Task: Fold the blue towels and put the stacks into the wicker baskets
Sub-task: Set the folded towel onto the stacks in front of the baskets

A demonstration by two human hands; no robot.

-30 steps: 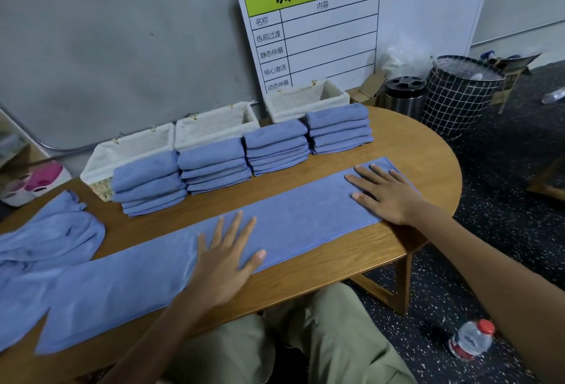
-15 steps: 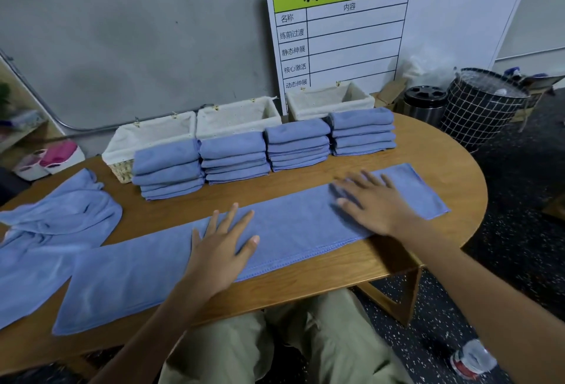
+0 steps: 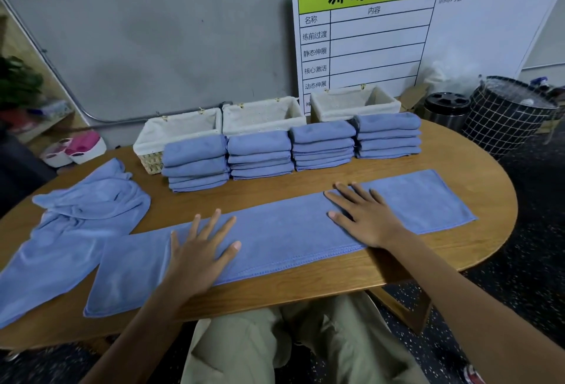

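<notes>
A long blue towel is laid flat along the front of the bench, its near hem close to the bench edge. It is pressed by the left hand and the right hand, both flat with fingers spread, holding nothing. Bare wood is left at the rounded right end. Behind, four folded stacks are lined up in front of three lined wicker baskets. A heap of unfolded towels is spread at the left, overlapped by the long towel's end.
</notes>
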